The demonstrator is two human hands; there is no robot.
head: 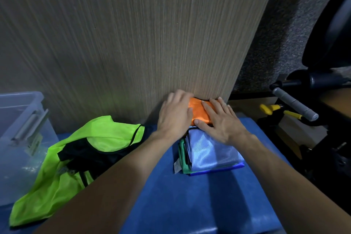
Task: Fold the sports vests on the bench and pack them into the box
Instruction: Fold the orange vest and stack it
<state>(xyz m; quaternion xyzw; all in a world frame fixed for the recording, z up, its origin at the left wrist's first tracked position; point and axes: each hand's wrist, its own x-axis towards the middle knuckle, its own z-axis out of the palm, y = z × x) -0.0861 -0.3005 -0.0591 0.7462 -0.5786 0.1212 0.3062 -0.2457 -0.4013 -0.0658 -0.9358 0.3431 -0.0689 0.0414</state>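
Observation:
A folded orange vest (199,109) lies on the blue bench (171,195), tight against the wooden panel. My left hand (175,114) presses flat on its left side. My right hand (221,119) presses flat on its right side, fingers spread. Just in front of it sits a stack of folded vests (210,153), pale blue on top with green and dark blue beneath. An unfolded neon-green vest (66,159) with black trim lies crumpled on the bench's left part. The clear plastic box (20,125) stands at the far left.
A tall wood-grain panel (133,34) rises directly behind the bench. To the right stands black exercise equipment with a grey padded handle (294,104) and yellow-tipped parts (269,109). Grey carpet (284,24) shows beyond.

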